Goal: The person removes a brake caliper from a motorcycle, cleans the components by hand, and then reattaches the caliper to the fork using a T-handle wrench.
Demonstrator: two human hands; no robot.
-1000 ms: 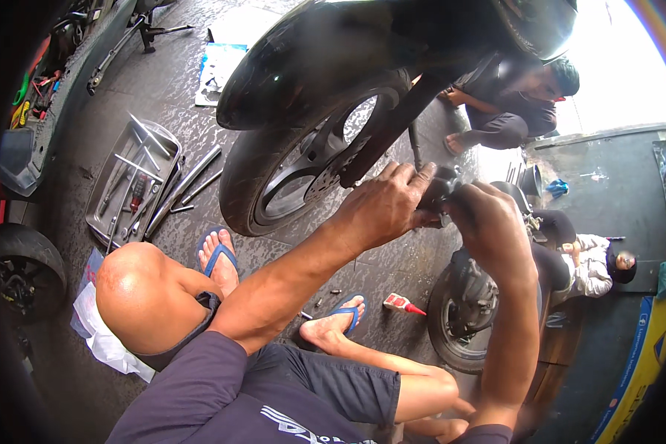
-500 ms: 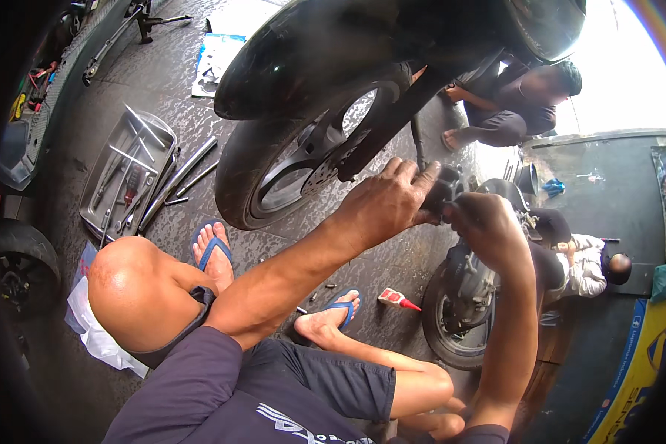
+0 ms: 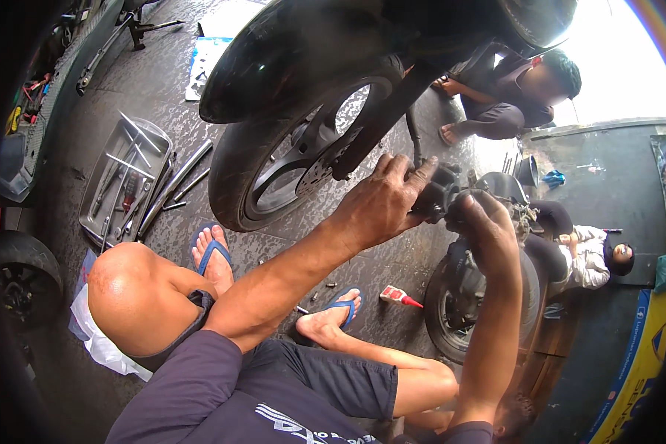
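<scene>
Beside the front wheel [image 3: 255, 174] of a motorcycle, my left hand [image 3: 385, 203] is closed round a black brake caliper [image 3: 440, 191]. A dark hose [image 3: 414, 140] runs down to the caliper from above. My right hand [image 3: 487, 222] presses thumb and fingers together against the caliper's right end; a small dark piece there is mostly covered by the fingers. The brake disc [image 3: 314, 181] shows at the wheel's hub, to the left of my hands.
A grey tray [image 3: 99, 214] of tools lies at left, metal tubes [image 3: 177, 177] beside it. A white bottle with a red nozzle [image 3: 399, 296] and small parts are on the floor. Another motorcycle wheel [image 3: 444, 303] stands right. One person [image 3: 496, 103] squats beyond; another [image 3: 588, 255] sits at right.
My right hand has turned and dropped slightly, showing more of the caliper. My left hand keeps its hold. A head has come into view by my right elbow.
</scene>
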